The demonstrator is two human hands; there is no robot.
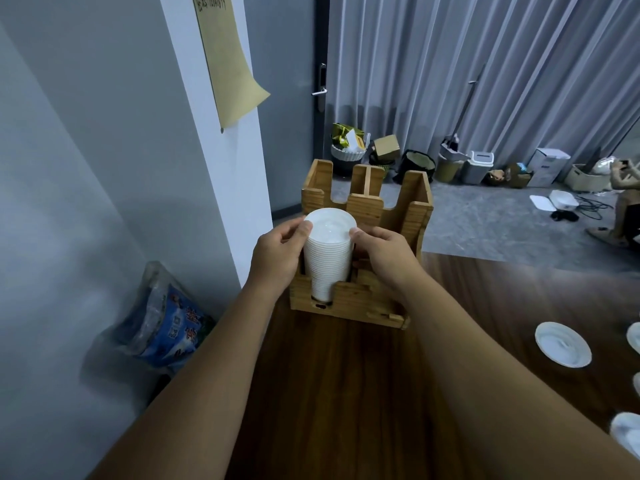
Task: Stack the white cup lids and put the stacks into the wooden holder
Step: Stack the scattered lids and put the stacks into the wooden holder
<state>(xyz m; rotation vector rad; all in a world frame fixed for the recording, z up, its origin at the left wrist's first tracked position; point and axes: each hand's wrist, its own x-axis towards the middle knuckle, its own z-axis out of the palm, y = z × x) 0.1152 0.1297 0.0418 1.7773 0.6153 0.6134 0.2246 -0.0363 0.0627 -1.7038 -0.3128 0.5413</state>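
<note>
Head view: both hands, left (277, 254) and right (384, 251), grip the tall white lid stack (327, 261) standing in the slotted wooden holder's (412, 216) near-left compartment.

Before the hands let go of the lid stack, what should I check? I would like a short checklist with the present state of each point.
1. Stack of white lids is inside the wooden holder, front left compartment: ok.
2. Stack stands upright: ok, no clear lean.
3. Stack bottom sits on the holder floor: cannot tell, the front wall hides it.
4. Left hand and right hand hold the stack from both sides near its top: ok.
5. Holder stands flat on the wooden table: ok.
6. More loose lids wait on the table, such as the loose lid at right: ok, task not finished.
</note>
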